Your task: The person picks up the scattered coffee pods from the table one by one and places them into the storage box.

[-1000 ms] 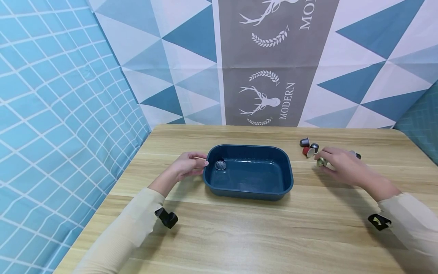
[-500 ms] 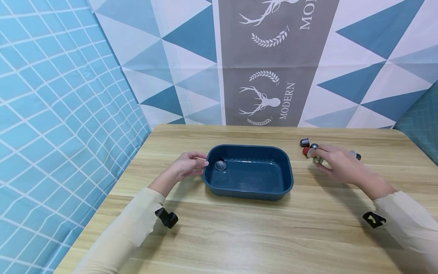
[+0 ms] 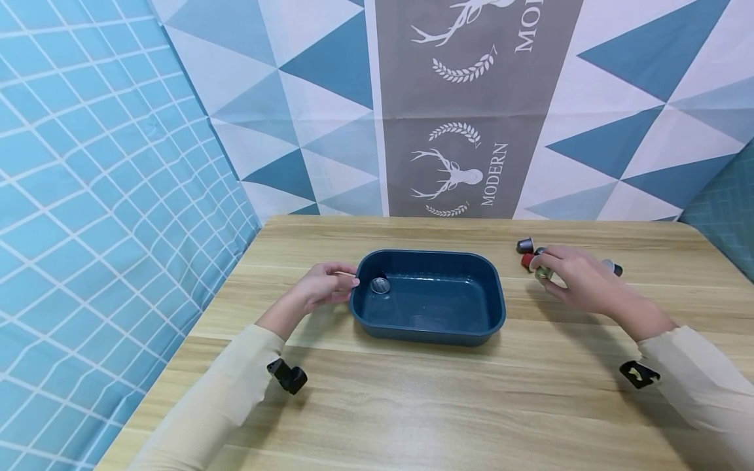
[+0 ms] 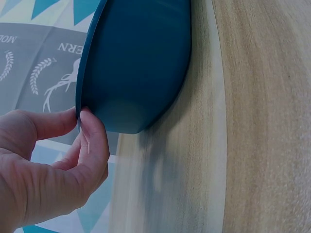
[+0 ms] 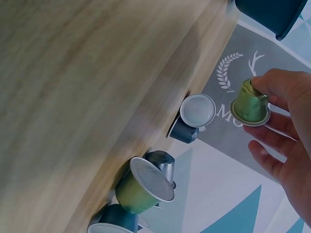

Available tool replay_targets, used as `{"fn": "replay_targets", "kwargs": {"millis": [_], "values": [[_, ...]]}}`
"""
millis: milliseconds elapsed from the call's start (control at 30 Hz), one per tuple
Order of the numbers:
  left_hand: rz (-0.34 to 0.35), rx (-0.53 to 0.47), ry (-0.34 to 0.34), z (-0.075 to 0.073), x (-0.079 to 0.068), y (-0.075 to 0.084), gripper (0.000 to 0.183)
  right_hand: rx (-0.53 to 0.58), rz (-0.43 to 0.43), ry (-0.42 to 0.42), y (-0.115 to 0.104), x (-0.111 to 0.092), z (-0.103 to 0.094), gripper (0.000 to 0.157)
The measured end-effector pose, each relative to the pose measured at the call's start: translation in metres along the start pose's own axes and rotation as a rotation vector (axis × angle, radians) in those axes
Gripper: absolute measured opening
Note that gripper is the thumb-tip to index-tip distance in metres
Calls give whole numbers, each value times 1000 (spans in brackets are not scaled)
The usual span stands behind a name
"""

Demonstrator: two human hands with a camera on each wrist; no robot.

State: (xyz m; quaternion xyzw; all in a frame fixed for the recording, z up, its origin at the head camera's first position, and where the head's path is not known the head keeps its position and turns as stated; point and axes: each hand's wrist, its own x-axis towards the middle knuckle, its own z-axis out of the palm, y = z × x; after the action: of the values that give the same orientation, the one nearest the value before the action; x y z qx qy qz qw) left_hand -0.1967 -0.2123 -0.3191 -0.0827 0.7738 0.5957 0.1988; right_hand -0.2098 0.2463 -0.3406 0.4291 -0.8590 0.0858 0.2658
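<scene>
Your right grip (image 3: 580, 278) pinches one green capsule (image 5: 252, 103) above the wooden surface (image 3: 389, 405), and this capsule is just beside a red capsule (image 3: 527, 261). Your left grip (image 3: 324, 285) pinches the blue basin (image 3: 432, 311) at its left edge; inside, near this same edge, lies a silver-faced capsule (image 3: 379, 285).

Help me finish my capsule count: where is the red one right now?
In the head view, the red capsule lies right of the blue bin, beside the right hand and a dark grey capsule.
</scene>
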Motion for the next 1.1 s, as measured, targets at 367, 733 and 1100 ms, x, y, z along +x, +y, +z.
{"fn": "replay_targets", "kwargs": {"millis": [367,733,1100], "values": [[-4,-3,-2,0,0,0,43,2,-35,40,-1,9,0,66],[3,-7,-13,0,-1,-1,43,-3,-17,5,-7,19,-5,23],[11,-13,-17,-1,-3,1,43,8,-67,30,-7,30,-4,63]]}}
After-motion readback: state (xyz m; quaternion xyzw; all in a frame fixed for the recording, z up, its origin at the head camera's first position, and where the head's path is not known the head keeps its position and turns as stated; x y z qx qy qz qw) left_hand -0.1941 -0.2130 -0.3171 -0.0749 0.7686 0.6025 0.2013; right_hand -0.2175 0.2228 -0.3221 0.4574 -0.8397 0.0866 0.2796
